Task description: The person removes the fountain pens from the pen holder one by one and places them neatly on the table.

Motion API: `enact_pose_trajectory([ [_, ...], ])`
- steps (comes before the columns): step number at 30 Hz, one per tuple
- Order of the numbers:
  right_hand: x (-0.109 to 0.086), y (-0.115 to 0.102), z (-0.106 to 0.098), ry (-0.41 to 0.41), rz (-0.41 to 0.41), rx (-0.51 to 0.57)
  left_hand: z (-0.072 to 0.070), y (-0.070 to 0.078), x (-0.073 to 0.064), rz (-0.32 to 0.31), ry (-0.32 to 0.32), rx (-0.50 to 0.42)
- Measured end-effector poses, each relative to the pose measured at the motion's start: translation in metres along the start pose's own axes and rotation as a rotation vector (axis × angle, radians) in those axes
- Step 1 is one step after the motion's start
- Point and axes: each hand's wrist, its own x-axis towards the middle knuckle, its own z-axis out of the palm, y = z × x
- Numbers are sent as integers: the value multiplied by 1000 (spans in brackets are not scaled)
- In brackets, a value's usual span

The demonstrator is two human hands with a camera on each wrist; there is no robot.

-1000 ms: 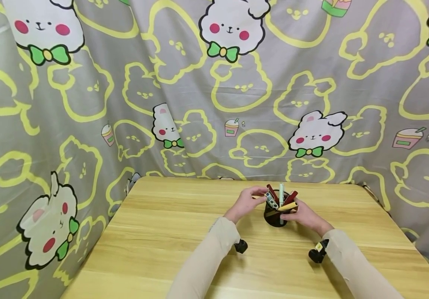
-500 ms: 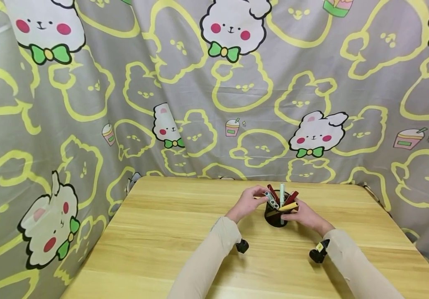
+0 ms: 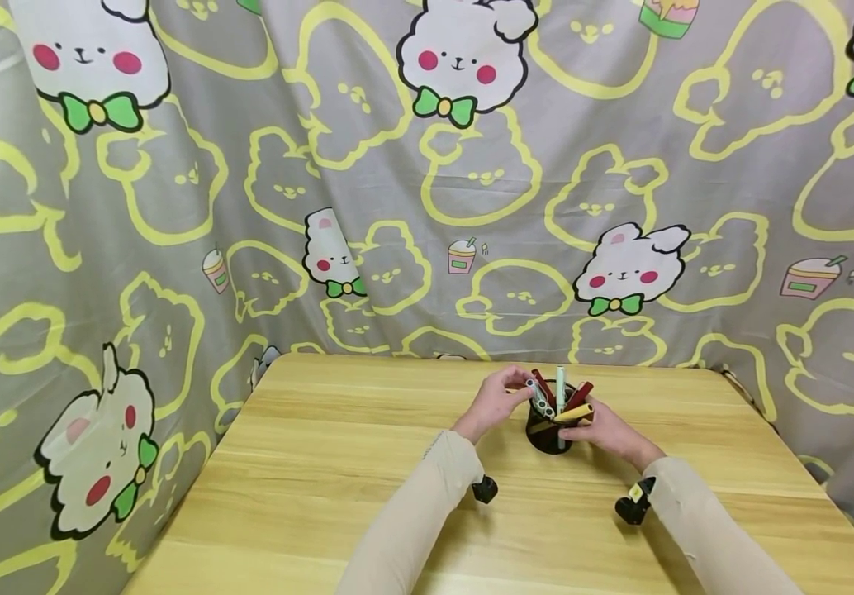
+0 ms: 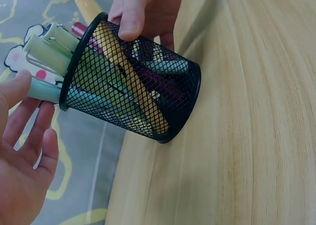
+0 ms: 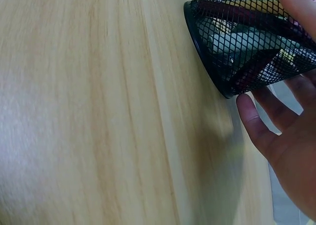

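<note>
A black mesh pen holder [image 3: 543,436] full of pens stands on the wooden table. My right hand [image 3: 615,431] grips its side; the thumb lies across the mesh and the other fingers reach round behind, as the right wrist view also shows. At the rim, my left hand [image 3: 495,403] pinches the end of a teal pen [image 4: 45,90] between thumb and fingers, its lower part still inside the mesh. Pale green pens [image 4: 48,54] lean close by. Dark red pens [image 3: 580,395], a yellow pen [image 3: 574,411] and an upright mint pen [image 3: 561,385] fill the rest.
The light wooden table [image 3: 323,463] runs back to a grey curtain [image 3: 501,240] with yellow outlines and rabbit faces, which also hangs along the left side. A small black camera [image 3: 484,489] sits under the left wrist, another black camera [image 3: 632,506] under the right.
</note>
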Motion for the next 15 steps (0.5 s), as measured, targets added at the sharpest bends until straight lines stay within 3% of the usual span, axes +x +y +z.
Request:
enact_pose_trajectory([
  [15, -2, 0, 0, -2, 6, 9, -2, 8, 2, 39, 80, 39],
])
